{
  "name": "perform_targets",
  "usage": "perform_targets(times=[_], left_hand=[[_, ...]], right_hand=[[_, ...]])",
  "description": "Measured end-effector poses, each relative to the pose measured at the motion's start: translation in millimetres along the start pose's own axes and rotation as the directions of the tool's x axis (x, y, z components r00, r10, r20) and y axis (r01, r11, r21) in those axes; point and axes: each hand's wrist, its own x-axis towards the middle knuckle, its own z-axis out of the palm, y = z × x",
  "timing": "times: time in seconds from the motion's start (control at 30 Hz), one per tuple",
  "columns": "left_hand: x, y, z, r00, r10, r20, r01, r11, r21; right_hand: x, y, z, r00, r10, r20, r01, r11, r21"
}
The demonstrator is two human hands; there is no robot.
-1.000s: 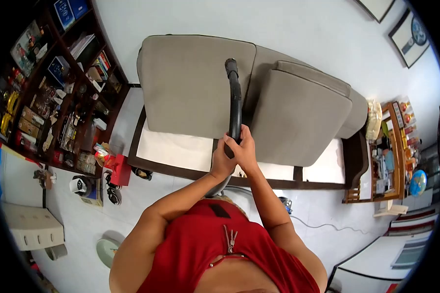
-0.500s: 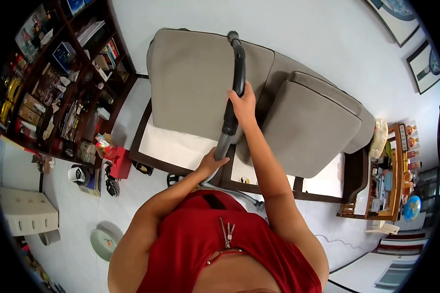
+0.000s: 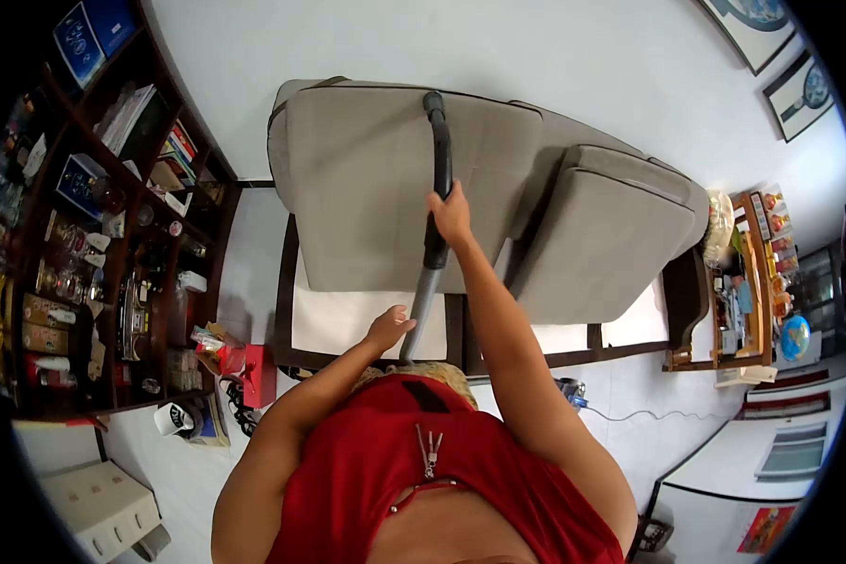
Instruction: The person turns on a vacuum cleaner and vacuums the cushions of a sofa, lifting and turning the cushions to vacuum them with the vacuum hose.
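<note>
Loosened left grip beside hose since half a second ago, fingers parted; clasping wand in right grip, over cushion toward twelve o'clock; with books in bookcase at ten.

Dark shelf unit on the left is crammed with books and boxes, red box on the floor beside it. Blue globe sits near the wooden rack, framed pictures on the wall.
</note>
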Motion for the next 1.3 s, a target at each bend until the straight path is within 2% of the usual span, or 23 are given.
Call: perform_targets(times=[0.13,0.23,0.27,0.33,0.4,0.43,0.47,0.57,0.67,0.77,0.83,0.9,0.97,1.03,1.07,1.17,1.2,1.23,1.3], left_hand=[[3.4,-36.6,-16.6,0.996,-0.079,0.039,0.079,0.997,0.003],[6.6,-46.8,-18.0,0.996,-0.047,0.080,0.045,0.999,0.019],[6.5,-49.0,-17.4,0.995,-0.049,0.087,0.052,0.998,-0.027],[-2.4,-32.5,-21.9,0.994,-0.054,0.094,0.066,0.990,-0.122],[-15.6,-9.6,-31.1,0.992,-0.085,0.098,0.094,0.991,-0.093],[-20.6,-5.7,-32.5,0.990,-0.102,0.098,0.110,0.991,-0.078],[-24.9,-4.4,-33.3,0.989,-0.109,0.101,0.118,0.989,-0.093],[-37.1,-8.5,-38.9,0.984,-0.141,0.107,0.154,0.981,-0.120],[-43.7,-6.6,-34.8,0.984,-0.143,0.105,0.156,0.979,-0.130],[-44.6,7.2,-24.7,0.992,-0.088,0.087,0.100,0.984,-0.144],[-32.0,14.6,-17.0,0.994,0.107,-0.024,-0.106,0.993,0.044],[-19.8,42.4,-17.1,0.980,0.190,-0.054,-0.192,0.981,-0.038],[-11.5,83.9,-27.3,0.990,0.133,-0.036,-0.136,0.988,-0.078],[-1.5,108.5,-26.6,0.977,0.178,-0.115,-0.188,0.979,-0.082],[4.7,116.2,-24.8,0.979,0.153,-0.135,-0.160,0.986,-0.038],[19.6,123.5,-15.6,0.970,0.104,-0.218,-0.096,0.994,0.046],[23.1,118.8,-9.2,0.963,0.098,-0.252,-0.089,0.995,0.045],[23.9,114.6,-3.5,0.955,0.091,-0.283,-0.083,0.996,0.041],[14.1,100.9,9.9,0.971,0.011,-0.239,0.000,0.999,0.046]], right_hand=[[-34.2,9.3,7.7,0.988,0.154,0.003,-0.154,0.988,-0.031],[-54.9,19.4,5.9,0.983,0.182,-0.012,-0.182,0.978,-0.102],[-63.0,26.3,7.2,0.981,0.193,-0.010,-0.193,0.975,-0.115],[-79.5,50.1,11.3,0.978,0.209,-0.003,-0.208,0.968,-0.140],[-93.6,96.1,18.8,0.979,0.202,-0.001,-0.197,0.955,-0.222],[-101.9,97.4,19.0,0.980,0.198,0.003,-0.191,0.947,-0.260],[-109.7,98.7,16.0,0.971,0.239,0.027,-0.228,0.950,-0.215],[-121.3,103.2,14.0,0.925,0.364,0.114,-0.375,0.921,0.107],[-125.6,74.3,7.3,0.919,0.379,0.106,-0.393,0.899,0.193],[-112.0,13.7,2.3,0.965,0.257,0.056,-0.261,0.904,0.339],[-86.8,-24.2,1.7,0.989,0.148,-0.007,-0.134,0.914,0.382],[-52.5,-48.3,0.6,0.999,0.041,-0.002,-0.037,0.923,0.384],[-23.4,-73.6,-2.4,0.998,0.041,0.054,-0.058,0.932,0.357],[8.0,-78.6,-2.3,0.991,0.085,0.101,-0.116,0.925,0.363],[16.1,-78.5,-2.0,0.986,0.106,0.128,-0.146,0.920,0.363],[25.9,-59.0,8.1,0.995,0.019,-0.102,0.003,0.979,0.205],[21.1,-48.9,11.9,0.991,-0.049,-0.128,0.059,0.995,0.080],[10.8,-46.6,12.4,0.992,-0.047,-0.118,0.049,0.999,0.010],[-15.0,-39.5,10.8,0.995,-0.041,-0.093,0.028,0.990,-0.141]])
